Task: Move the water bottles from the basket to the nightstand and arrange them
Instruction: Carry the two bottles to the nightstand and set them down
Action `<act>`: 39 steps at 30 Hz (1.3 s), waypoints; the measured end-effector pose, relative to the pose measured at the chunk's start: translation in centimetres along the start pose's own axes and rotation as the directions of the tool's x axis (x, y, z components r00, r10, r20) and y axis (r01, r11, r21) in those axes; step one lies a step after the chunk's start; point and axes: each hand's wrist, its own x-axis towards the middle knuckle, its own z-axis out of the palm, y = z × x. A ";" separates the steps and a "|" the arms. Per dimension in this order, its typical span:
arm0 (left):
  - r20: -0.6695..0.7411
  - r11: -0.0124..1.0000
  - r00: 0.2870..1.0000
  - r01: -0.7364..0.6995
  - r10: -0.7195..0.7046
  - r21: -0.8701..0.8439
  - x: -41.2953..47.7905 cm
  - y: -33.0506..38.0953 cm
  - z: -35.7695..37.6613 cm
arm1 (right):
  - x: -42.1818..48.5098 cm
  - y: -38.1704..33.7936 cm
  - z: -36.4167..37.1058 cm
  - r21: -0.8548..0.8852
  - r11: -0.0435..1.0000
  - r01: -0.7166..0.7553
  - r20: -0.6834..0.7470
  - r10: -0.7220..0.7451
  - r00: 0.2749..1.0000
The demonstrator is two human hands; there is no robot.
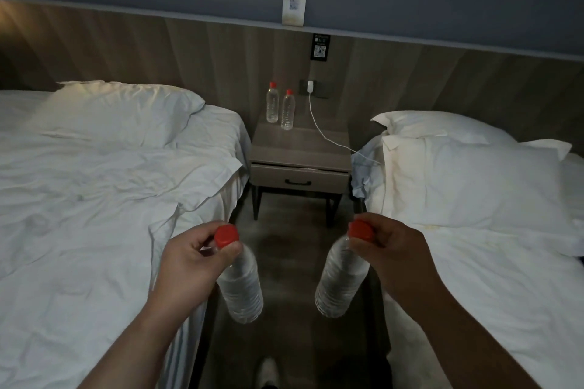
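Between two beds [94,183], the desk [300,148] already carries two upright bottles [272,103]. Mid-carry: the left hand [189,259] and right hand [388,249] each dangle a water bottle [241,287], fingers pinching its red cap. Next, stand both beside that pair.

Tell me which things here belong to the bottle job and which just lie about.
Job: left hand, left-hand bottle, right hand, right-hand bottle, rear standing bottle, front standing bottle, nightstand.
Lying about: charger cable, left pillow, wall card.
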 end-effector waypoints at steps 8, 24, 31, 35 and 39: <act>0.107 0.986 0.987 -0.128 0.117 0.106 11.5 1.4 4.7 | 9.0 -0.1 -1.2 0.015 0.999 -0.034 -0.094 0.035 0.995; -0.050 0.998 0.997 -0.066 0.065 -0.004 26.9 4.0 16.5 | 30.4 3.7 -7.5 0.016 0.998 -0.054 0.037 0.053 0.998; -0.196 0.999 0.980 -0.047 0.046 0.000 31.8 4.8 17.8 | 38.5 3.3 -7.0 0.037 0.999 0.013 0.135 -0.018 0.991; -0.228 1.000 0.974 0.004 -0.005 -0.005 35.0 3.5 17.6 | 42.4 3.5 -5.6 0.039 0.999 -0.013 0.192 0.005 0.981; -0.241 0.999 0.970 0.041 -0.043 -0.013 39.8 1.5 17.4 | 47.1 3.5 -3.0 0.028 0.999 -0.044 0.229 0.036 0.973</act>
